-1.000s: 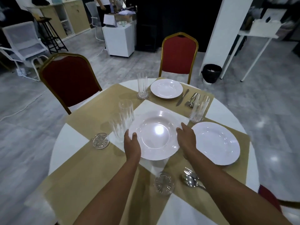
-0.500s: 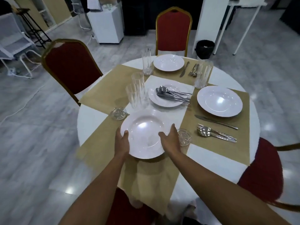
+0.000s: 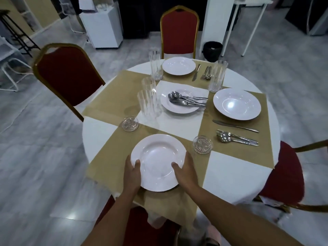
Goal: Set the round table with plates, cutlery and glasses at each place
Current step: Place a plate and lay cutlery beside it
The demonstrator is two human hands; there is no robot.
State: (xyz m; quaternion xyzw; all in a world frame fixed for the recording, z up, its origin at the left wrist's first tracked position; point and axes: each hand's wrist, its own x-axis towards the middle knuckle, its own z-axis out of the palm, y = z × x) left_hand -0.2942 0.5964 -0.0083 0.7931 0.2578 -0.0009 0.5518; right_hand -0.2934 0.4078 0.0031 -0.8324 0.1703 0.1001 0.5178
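Head view: the left hand (image 3: 133,173) and right hand (image 3: 186,172) grip opposite edges of a white plate (image 3: 158,160), thumbs curled over its rim. The plate is on or just above the near tan placemat (image 3: 110,157), at the near edge of the table; which cannot be told.

2 glass coasters (image 3: 130,123) (image 3: 202,144) lie just beyond the plate. Past them, 2 tall ribbed glasses (image 3: 147,103) stand beside a centre plate (image 3: 177,109) piled with cutlery (image 3: 188,101). The right place has a plate (image 3: 237,103), a knife (image 3: 235,126), and a fork and spoon (image 3: 236,138). The far place has a plate (image 3: 178,65), cutlery and a glass (image 3: 156,64).

The round white table (image 3: 236,174) has 4 red gold-framed chairs (image 3: 67,75) around it on a grey marble floor (image 3: 35,157).
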